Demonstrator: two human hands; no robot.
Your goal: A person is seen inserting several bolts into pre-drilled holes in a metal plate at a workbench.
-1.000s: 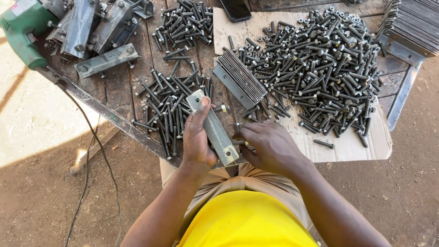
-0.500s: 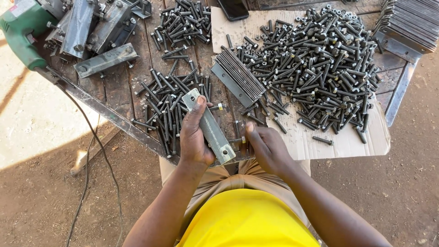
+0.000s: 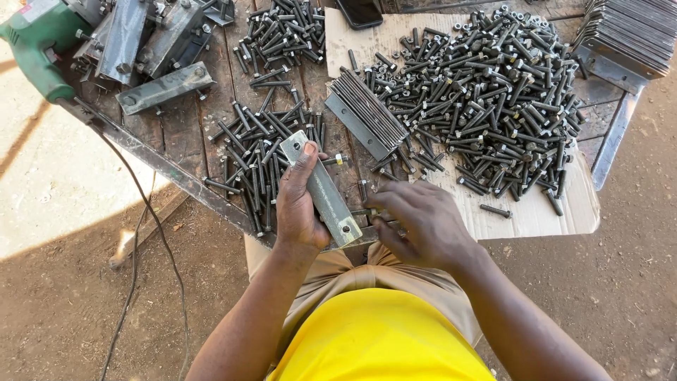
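Gripping a flat grey metal bar (image 3: 321, 189) with fingers wrapped tight around its middle, the left hand (image 3: 297, 204) holds it over the counter (image 3: 180, 173) edge, long axis slanting from upper left down to lower right, near end with a bolt hole aimed at the lap. The right hand (image 3: 423, 224) sits just beside that end, fingers curled loosely together over small bolts; can't tell if it's pinching one. There's one bar in hand, one stack of plates (image 3: 367, 121), two bolt heaps (image 3: 486, 106), and open dirt floor (image 3: 84, 296) to the left.
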